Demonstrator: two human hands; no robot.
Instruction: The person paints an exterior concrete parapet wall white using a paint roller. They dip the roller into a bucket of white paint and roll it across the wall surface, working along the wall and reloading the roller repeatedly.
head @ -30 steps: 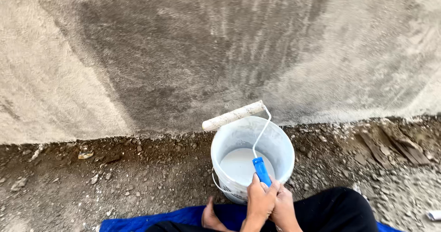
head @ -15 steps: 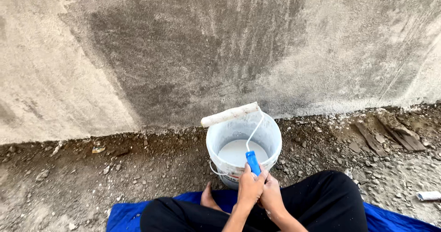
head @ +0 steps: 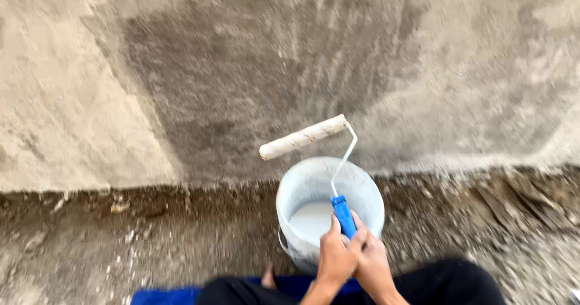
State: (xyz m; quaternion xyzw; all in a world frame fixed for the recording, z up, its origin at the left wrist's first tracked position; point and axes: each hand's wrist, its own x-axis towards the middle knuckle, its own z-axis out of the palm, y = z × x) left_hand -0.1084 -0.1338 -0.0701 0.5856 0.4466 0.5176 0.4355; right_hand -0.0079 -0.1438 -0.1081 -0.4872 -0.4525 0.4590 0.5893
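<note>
Paint roller (head: 304,137) is held up above the far rim of the white plastic bucket (head: 362,187), its sleeve lying almost level and tipped a little up to the right, close in front of the wall (head: 254,69). The sleeve is a rough, cream-white cylinder, matted with paint; a thin bent wire runs from its right end down to a smooth blue handle (head: 345,216). Both hands are wrapped tight round that handle: the left hand (head: 336,256) higher on it, the right hand (head: 373,266) pressed against it from the right and a little lower.

The bucket stands on the ground at the foot of the wall, round, with smeared inner walls and a shallow pool of white liquid (head: 313,218) at the bottom, so it looks largely used up. A broad patch in the middle of the wall is darker grey with faint vertical streaks, which I take to be wet, rolled coating. The plaster to the left is pale, sandy and dry, and the right side is lighter too, so much seems left to cover.

The ground (head: 121,232) is coarse dirt with small stones and bits of rubble. Near the viewer lie black-trousered knees on a blue mat (head: 169,295).
</note>
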